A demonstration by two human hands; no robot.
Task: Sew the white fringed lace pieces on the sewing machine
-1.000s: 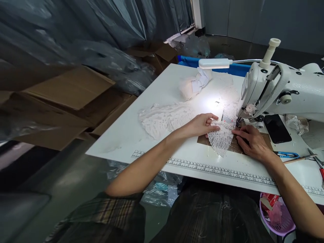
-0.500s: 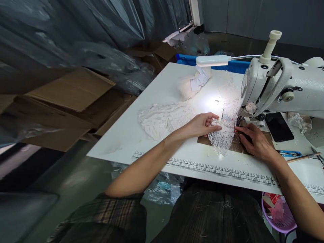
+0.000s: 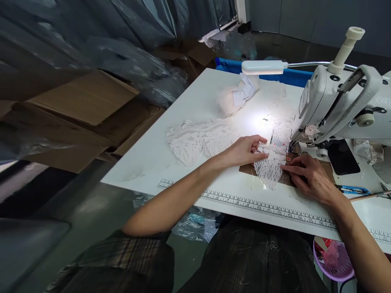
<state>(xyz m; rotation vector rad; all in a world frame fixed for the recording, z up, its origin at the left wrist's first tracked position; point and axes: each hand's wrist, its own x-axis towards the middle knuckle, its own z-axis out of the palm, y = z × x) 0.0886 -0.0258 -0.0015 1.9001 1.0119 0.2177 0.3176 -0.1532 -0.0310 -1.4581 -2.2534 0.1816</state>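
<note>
A piece of white scalloped lace (image 3: 270, 169) lies at the needle area of a white sewing machine (image 3: 332, 101), over a brown plate (image 3: 249, 169). My left hand (image 3: 244, 151) grips the left edge of the lace, thumb on top and some fingertips hidden beneath. At the other side, my right hand (image 3: 310, 175) rests on the plate with fingers stretched out, its index fingertip touching the lace's right edge. The presser foot (image 3: 291, 147) stands just beyond that finger. More lace runs back from the foot across the table.
On the white table (image 3: 146, 162) lie gathered lace (image 3: 198, 140), a pale fabric bundle (image 3: 236, 97), a phone (image 3: 343, 156) and blue thread snips (image 3: 354, 190). A lamp (image 3: 264, 67) shines from above. Open cardboard boxes (image 3: 82, 97) stand left; a purple basket (image 3: 334, 264) sits below.
My right hand has shifted a little toward me, its index fingertip moving from beside the presser foot to lower on the lace's edge. The view has turned slightly; my left hand keeps its hold.
</note>
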